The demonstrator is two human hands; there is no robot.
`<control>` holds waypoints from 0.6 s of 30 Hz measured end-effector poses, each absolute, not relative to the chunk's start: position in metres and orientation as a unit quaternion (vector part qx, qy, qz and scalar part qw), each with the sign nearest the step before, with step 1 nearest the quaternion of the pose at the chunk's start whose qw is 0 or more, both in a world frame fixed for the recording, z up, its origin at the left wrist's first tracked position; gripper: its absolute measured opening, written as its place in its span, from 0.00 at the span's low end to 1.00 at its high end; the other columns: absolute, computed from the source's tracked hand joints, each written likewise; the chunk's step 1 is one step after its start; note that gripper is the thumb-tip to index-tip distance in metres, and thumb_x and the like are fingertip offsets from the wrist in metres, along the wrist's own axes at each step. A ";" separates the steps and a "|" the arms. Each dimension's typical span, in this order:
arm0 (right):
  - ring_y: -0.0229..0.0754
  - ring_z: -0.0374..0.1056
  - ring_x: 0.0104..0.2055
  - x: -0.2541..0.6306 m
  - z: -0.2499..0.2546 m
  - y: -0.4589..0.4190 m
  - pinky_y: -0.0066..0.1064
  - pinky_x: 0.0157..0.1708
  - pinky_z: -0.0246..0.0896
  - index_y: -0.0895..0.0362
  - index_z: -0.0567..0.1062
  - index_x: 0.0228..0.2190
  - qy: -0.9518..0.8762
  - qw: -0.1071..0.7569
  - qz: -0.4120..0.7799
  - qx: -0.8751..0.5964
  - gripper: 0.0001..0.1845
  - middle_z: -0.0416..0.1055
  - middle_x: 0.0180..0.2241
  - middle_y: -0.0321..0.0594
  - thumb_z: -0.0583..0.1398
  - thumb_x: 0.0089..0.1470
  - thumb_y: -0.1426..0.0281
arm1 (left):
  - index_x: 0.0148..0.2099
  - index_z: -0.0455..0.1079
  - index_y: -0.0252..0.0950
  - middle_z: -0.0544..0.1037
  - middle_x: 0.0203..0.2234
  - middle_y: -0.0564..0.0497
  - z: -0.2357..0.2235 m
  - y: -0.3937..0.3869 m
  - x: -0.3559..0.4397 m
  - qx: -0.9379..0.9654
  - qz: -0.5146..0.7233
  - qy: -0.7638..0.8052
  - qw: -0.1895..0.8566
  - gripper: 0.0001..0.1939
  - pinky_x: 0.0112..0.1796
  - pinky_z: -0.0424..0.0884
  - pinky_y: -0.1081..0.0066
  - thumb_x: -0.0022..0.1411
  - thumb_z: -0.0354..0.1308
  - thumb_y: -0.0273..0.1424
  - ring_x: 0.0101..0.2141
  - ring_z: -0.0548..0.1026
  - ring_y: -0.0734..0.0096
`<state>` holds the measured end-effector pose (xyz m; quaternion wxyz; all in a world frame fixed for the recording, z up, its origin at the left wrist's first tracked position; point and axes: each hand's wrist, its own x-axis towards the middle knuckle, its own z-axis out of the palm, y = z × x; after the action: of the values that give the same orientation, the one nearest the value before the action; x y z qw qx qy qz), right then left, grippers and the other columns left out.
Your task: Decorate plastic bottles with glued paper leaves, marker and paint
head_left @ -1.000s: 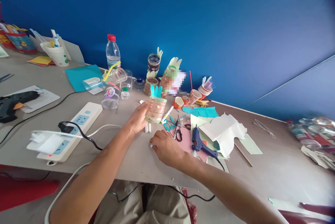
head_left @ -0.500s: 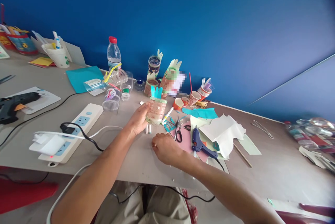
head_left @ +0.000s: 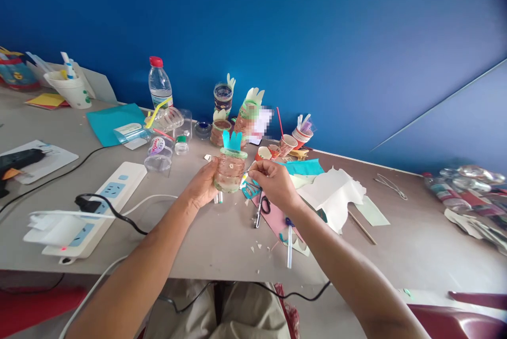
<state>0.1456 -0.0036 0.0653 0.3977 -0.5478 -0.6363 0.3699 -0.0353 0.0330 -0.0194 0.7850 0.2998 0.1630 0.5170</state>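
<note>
My left hand (head_left: 201, 185) is wrapped round the side of a cut plastic bottle cup (head_left: 230, 174). The cup is brownish pink with a green rim, a small white spot on its front, and a teal paper crown (head_left: 232, 141) rising at the back. Just right of the cup, my right hand (head_left: 271, 178) is closed in a pinch; whatever its fingertips hold is too small to make out. Beneath that hand lie scissors (head_left: 259, 212) and teal paper scraps (head_left: 250, 189). A clear glue stick (head_left: 289, 246) sticks out below my right wrist, which hides most of the blue glue gun.
A power strip (head_left: 97, 212) with plugs and cords lies at left, near a black glue gun (head_left: 19, 159). Similar decorated cups (head_left: 247, 117) stand by the blue wall, beside a water bottle (head_left: 159, 83). White paper (head_left: 336, 194) and a wooden stick (head_left: 362, 227) lie at right.
My right hand has risen from the tabletop to beside the cup, uncovering small white scraps on the table. My left hand still holds the cup. The view has shifted slightly.
</note>
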 end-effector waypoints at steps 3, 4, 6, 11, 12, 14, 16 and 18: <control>0.37 0.58 0.25 0.142 0.067 -0.001 0.31 0.28 0.54 0.56 0.72 0.24 -0.642 0.403 0.371 -0.536 0.09 0.65 0.22 0.33 0.59 0.44 0.62 | 0.48 0.76 0.31 0.83 0.39 0.42 -0.020 0.032 -0.036 0.316 0.510 0.163 0.783 0.22 0.45 0.79 0.61 0.62 0.65 0.45 0.42 0.82 0.59; 0.37 0.59 0.26 0.141 0.067 -0.001 0.31 0.28 0.54 0.56 0.72 0.24 -0.647 0.405 0.365 -0.533 0.09 0.65 0.22 0.33 0.59 0.44 0.63 | 0.48 0.76 0.30 0.83 0.39 0.41 -0.020 0.032 -0.036 0.318 0.508 0.166 0.783 0.22 0.45 0.79 0.61 0.62 0.65 0.45 0.42 0.82 0.59; 0.37 0.60 0.27 0.141 0.069 0.000 0.32 0.30 0.55 0.56 0.73 0.24 -0.660 0.407 0.348 -0.528 0.08 0.66 0.23 0.33 0.59 0.45 0.64 | 0.48 0.75 0.29 0.83 0.39 0.41 -0.020 0.032 -0.037 0.316 0.505 0.169 0.785 0.22 0.45 0.79 0.61 0.62 0.65 0.44 0.43 0.82 0.57; 0.37 0.60 0.27 0.142 0.072 0.002 0.32 0.30 0.56 0.56 0.72 0.23 -0.684 0.392 0.327 -0.522 0.06 0.65 0.23 0.32 0.59 0.47 0.66 | 0.48 0.75 0.28 0.83 0.41 0.39 -0.019 0.031 -0.037 0.319 0.501 0.165 0.787 0.24 0.46 0.79 0.59 0.62 0.65 0.44 0.46 0.81 0.55; 0.37 0.60 0.27 0.142 0.073 0.002 0.32 0.30 0.55 0.56 0.72 0.23 -0.687 0.386 0.327 -0.521 0.06 0.65 0.22 0.32 0.59 0.47 0.67 | 0.48 0.76 0.28 0.83 0.41 0.39 -0.019 0.031 -0.037 0.323 0.500 0.163 0.787 0.24 0.47 0.79 0.59 0.61 0.65 0.45 0.46 0.81 0.55; 0.37 0.60 0.26 0.143 0.075 0.002 0.31 0.30 0.55 0.56 0.71 0.23 -0.695 0.374 0.330 -0.518 0.06 0.64 0.22 0.32 0.58 0.48 0.67 | 0.47 0.76 0.28 0.83 0.41 0.39 -0.018 0.031 -0.038 0.330 0.497 0.161 0.786 0.24 0.48 0.78 0.59 0.60 0.66 0.45 0.46 0.81 0.55; 0.36 0.59 0.26 0.143 0.076 0.001 0.31 0.29 0.54 0.56 0.71 0.23 -0.702 0.361 0.337 -0.513 0.06 0.64 0.21 0.31 0.58 0.48 0.68 | 0.47 0.76 0.29 0.83 0.41 0.39 -0.017 0.031 -0.038 0.332 0.495 0.160 0.787 0.24 0.48 0.78 0.59 0.60 0.66 0.46 0.47 0.81 0.54; 0.36 0.59 0.25 0.143 0.077 0.001 0.30 0.28 0.54 0.56 0.70 0.23 -0.709 0.351 0.340 -0.509 0.06 0.64 0.21 0.31 0.58 0.49 0.68 | 0.47 0.76 0.30 0.83 0.41 0.39 -0.017 0.030 -0.038 0.329 0.495 0.160 0.788 0.23 0.49 0.78 0.58 0.61 0.65 0.45 0.49 0.80 0.53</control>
<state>0.1434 0.0011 0.0774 0.3511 -0.5089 -0.7087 0.3398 -0.0376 0.0303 -0.0172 0.7883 0.3288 0.1597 0.4949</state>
